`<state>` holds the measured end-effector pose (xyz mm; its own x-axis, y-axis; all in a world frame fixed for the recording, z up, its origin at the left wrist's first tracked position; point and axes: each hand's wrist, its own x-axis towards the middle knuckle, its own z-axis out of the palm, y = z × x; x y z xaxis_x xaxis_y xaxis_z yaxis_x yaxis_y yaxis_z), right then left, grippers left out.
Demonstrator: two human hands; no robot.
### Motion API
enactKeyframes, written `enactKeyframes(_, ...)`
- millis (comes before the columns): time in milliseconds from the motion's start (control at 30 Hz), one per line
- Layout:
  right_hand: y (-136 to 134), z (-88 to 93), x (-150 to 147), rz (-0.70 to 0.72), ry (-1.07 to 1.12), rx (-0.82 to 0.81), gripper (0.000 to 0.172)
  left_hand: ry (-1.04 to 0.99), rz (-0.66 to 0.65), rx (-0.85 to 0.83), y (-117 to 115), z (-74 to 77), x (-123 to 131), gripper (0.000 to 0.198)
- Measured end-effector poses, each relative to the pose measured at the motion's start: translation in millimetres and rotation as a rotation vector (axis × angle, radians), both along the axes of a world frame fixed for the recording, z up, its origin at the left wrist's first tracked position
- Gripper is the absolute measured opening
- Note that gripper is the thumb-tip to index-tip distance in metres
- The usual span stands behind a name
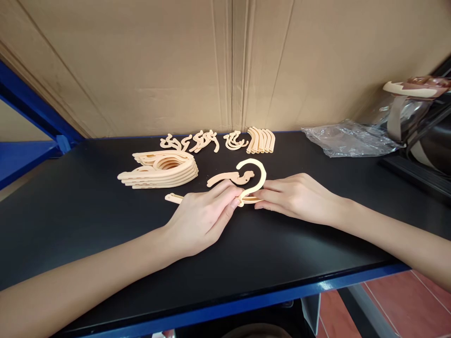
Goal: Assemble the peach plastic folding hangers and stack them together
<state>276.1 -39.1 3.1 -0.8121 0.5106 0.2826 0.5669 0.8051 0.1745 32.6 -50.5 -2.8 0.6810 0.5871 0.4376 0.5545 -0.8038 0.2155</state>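
Between my hands is a cream plastic hanger [260,176] with its curved hook standing up. My left hand [204,216] is closed around it, thumb and fingers pinching near the base of the hook, and one flat arm end sticks out to the left. My right hand [296,195] grips the hanger's right side with its fingers; that end is hidden behind them. Just behind lies a loose curved hanger arm [225,178] with a small shaped end. To the left is a stack of folded cream hanger parts [162,171].
Along the back of the black tabletop [123,244] lie small curved pieces [204,141], hook pieces [234,140] and a row of curved arms [261,140]. A clear plastic bag [350,138] is at the back right, by a dark object [433,126]. Cardboard [158,65] rises behind.
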Motion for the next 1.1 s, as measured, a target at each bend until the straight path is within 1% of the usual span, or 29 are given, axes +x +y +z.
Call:
enactKeyframes(267,-1.1,1.4,0.4,0.0,0.011,-0.007,0.033,-0.016,-0.013,-0.035,-1.2,2.0,0.5,0.018)
enactKeyframes(400,-0.5,2.3,0.8,0.001,0.018,-0.004,0.032,-0.018,-0.013,-0.035,-1.0,2.2,0.2,0.02)
enactKeyframes(667,0.1,0.2,2.8,0.039,0.019,0.051,0.03,-0.018,-0.028,-0.014,-0.4,0.3,0.0,0.019)
enactKeyframes(800,0.5,-1.2,2.4,0.077,0.035,0.11,0.029,0.001,-0.031,-0.061,0.3,-0.6,0.3,0.02)
enactKeyframes(967,-0.1,-0.8,2.3,0.104,0.051,0.241,0.033,0.011,-0.072,-0.208,1.5,3.4,-0.2,0.024)
enactKeyframes(1100,-1.1,0.6,3.3,0.128,0.02,0.33,0.03,-0.005,-0.102,-0.229,1.9,5.9,-1.2,0.02)
